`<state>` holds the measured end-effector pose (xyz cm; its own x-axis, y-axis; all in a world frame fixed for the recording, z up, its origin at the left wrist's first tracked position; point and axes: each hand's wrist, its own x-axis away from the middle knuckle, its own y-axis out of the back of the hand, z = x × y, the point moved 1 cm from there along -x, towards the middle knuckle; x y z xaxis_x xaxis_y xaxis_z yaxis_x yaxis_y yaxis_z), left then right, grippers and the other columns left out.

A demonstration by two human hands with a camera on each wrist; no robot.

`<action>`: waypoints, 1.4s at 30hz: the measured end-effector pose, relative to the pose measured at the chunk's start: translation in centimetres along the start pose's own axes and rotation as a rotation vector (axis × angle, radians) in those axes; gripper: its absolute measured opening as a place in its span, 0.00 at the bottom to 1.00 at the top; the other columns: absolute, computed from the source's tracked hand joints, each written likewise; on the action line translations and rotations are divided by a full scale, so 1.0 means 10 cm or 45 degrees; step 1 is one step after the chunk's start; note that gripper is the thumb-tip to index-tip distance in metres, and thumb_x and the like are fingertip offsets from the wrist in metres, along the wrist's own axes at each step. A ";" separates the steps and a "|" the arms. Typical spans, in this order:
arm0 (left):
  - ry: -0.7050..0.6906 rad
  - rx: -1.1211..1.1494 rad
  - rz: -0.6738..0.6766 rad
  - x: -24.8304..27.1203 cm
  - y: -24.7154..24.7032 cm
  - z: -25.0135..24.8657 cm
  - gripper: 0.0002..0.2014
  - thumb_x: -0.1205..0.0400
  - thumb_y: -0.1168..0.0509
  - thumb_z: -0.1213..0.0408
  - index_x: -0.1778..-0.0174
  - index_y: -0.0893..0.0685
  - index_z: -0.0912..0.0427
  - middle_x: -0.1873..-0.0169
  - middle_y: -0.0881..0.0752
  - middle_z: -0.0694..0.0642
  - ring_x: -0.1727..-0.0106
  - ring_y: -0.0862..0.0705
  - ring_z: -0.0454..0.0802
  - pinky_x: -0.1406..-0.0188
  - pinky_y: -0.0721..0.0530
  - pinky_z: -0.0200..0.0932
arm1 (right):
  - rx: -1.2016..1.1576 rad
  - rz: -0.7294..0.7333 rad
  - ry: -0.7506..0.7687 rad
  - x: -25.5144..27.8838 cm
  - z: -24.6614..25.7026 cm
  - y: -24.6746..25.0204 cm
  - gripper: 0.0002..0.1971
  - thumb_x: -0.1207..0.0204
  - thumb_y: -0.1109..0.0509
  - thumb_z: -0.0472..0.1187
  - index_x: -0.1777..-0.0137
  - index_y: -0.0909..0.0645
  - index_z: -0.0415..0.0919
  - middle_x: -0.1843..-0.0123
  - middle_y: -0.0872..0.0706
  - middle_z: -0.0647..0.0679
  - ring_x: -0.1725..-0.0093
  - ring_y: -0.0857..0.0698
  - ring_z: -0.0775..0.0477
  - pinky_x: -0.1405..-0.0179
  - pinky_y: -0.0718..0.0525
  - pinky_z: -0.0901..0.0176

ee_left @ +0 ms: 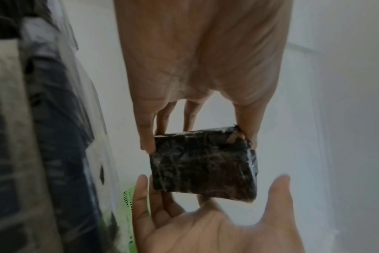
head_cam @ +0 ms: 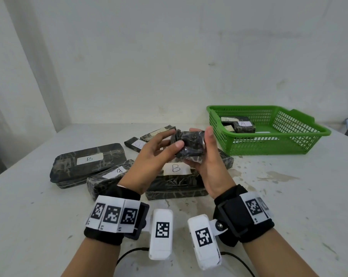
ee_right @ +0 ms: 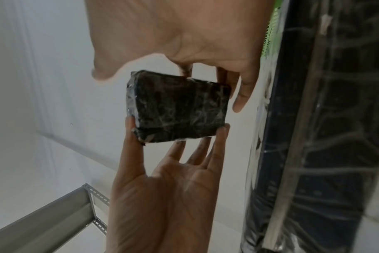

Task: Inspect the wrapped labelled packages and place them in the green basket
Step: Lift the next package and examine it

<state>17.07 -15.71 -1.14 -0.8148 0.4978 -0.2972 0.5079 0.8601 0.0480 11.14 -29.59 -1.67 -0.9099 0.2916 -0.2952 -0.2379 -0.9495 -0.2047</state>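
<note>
Somewhere in the middle of the job, by the look of it. Small package (head_cam: 189,145) up in the air between both hands, above the pile and just left of the basket (head_cam: 301,144). Left hand (head_cam: 149,158) pinching its near end, thumb on one side and fingertips (ee_left: 148,145) on the other. Right hand (head_cam: 206,156) cupped round the other end, fingers curled under it and thumb up. No label showing on the faces turned to the cameras (probably being turned over to find it, so mid-inspection).

Done so far: at least two packages in the basket, one marked A (head_cam: 243,123). Left to do: five or so wrapped packages on the surface (head_cam: 39,226), three showing a B label (big one (head_cam: 89,158) at the left), two more leaning together further back (head_cam: 149,137).

Surface pale, scuffed and stained, pushed up against a plain whitish wall (head_cam: 169,56). Grey slotted metal shelf frame (ee_right: 61,214) off to one side in the right wrist view.
</note>
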 end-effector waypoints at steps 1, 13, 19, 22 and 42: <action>-0.004 0.009 0.000 0.00 0.01 -0.01 0.38 0.34 0.27 0.40 0.27 0.21 0.51 0.35 0.13 0.55 0.36 0.13 0.47 0.31 0.17 0.51 | 0.007 -0.001 0.003 0.00 -0.01 0.01 0.49 0.43 0.36 0.83 0.30 0.23 0.49 0.36 0.12 0.48 0.36 0.13 0.50 0.37 0.15 0.50; 0.055 0.007 -0.020 0.01 0.00 -0.01 0.32 0.31 0.30 0.38 0.32 0.20 0.47 0.39 0.12 0.52 0.38 0.13 0.44 0.39 0.16 0.45 | 0.038 -0.078 0.062 -0.03 0.04 0.02 0.29 0.23 0.34 0.62 0.37 0.18 0.35 0.44 0.09 0.44 0.44 0.11 0.49 0.46 0.14 0.56; 0.066 0.015 -0.051 0.02 0.00 -0.02 0.31 0.31 0.30 0.37 0.34 0.18 0.46 0.39 0.12 0.52 0.37 0.14 0.44 0.38 0.16 0.47 | 0.050 0.025 0.032 0.00 0.03 0.01 0.36 0.29 0.33 0.69 0.32 0.21 0.41 0.44 0.09 0.52 0.43 0.11 0.56 0.48 0.13 0.63; 0.065 0.020 -0.013 0.02 -0.01 -0.01 0.35 0.35 0.30 0.34 0.32 0.20 0.44 0.35 0.14 0.53 0.34 0.15 0.47 0.35 0.16 0.51 | 0.013 0.028 0.041 -0.02 0.05 0.03 0.29 0.28 0.34 0.59 0.35 0.20 0.39 0.49 0.08 0.53 0.48 0.10 0.56 0.54 0.14 0.66; 0.018 -0.060 -0.029 0.02 0.02 -0.03 0.37 0.36 0.29 0.35 0.30 0.20 0.45 0.36 0.14 0.53 0.39 0.13 0.42 0.39 0.13 0.44 | 0.038 0.079 -0.026 0.02 0.06 0.02 0.08 0.18 0.34 0.57 0.47 0.28 0.57 0.63 0.13 0.77 0.57 0.15 0.77 0.52 0.19 0.71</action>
<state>16.90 -15.41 -0.87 -0.8300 0.4793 -0.2851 0.4758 0.8753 0.0865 10.69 -29.77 -1.25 -0.9299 0.2299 -0.2870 -0.1905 -0.9687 -0.1589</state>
